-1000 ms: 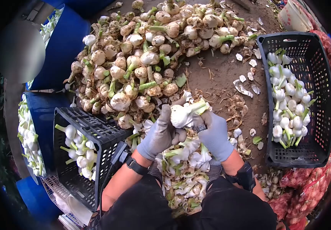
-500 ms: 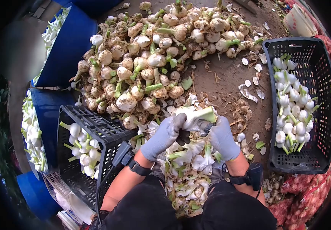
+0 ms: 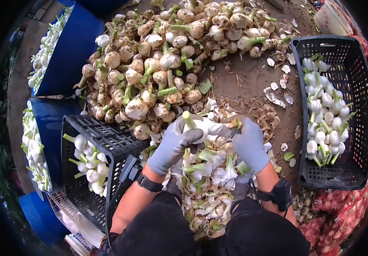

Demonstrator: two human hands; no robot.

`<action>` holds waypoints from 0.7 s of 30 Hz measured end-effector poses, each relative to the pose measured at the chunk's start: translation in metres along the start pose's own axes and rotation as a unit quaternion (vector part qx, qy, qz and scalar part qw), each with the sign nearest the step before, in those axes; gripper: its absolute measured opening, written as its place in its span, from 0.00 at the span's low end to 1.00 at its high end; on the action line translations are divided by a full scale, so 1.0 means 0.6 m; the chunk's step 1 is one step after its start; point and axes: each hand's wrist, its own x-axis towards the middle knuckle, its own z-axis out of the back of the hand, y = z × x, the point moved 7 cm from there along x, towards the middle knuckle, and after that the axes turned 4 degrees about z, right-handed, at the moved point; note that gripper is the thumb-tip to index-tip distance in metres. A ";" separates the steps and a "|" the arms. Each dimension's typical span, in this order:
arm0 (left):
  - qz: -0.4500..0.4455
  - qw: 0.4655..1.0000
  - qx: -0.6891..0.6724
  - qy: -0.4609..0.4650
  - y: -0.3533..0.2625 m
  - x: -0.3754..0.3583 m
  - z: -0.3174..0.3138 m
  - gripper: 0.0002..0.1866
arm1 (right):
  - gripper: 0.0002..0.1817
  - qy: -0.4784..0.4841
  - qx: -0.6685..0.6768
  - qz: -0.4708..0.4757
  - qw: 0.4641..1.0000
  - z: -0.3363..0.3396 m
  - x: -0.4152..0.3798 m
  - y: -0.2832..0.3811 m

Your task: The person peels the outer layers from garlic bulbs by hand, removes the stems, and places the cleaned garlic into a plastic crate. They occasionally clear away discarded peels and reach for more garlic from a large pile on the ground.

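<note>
My left hand [image 3: 172, 145], in a grey glove, is wrapped round a garlic bulb [image 3: 198, 127]. The bulb is white, and its cut green stem points up and to the left. From it, a strip of garlic skin [image 3: 221, 129] stretches across to my gloved right hand [image 3: 250, 144], whose closed fingers grip the strip's far end. That hand is slightly smeared by motion. Below both hands, a heap of peeled garlic skins [image 3: 209, 200] lies over my lap and between my legs.
Unpeeled garlic [image 3: 149, 77] is piled ahead on the dirt ground [image 3: 243, 89]. Black crates of cleaned bulbs stand at left [image 3: 103, 143] and right [image 3: 350, 164]. Blue tubs [image 3: 71, 51] holding white garlic are farther left; red net sacks [image 3: 341, 222] lie lower right.
The bulb has turned so its stem points up-left instead of right. A dark tool end at my right fingers no longer shows. My right hand has moved slightly right, drawing skin from the bulb.
</note>
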 end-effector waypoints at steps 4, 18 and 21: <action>-0.047 0.993 -0.103 0.037 -0.026 -0.018 -0.056 0.46 | 0.15 0.046 -0.281 -0.033 0.958 0.017 0.015 -0.028; -0.107 0.969 0.202 -0.090 -0.008 0.007 -0.003 0.35 | 0.32 -0.004 0.665 0.007 0.747 0.106 -0.021 0.015; -0.198 0.860 0.460 -0.102 0.026 0.029 0.002 0.38 | 0.40 -0.078 0.820 0.184 0.537 0.259 -0.053 -0.033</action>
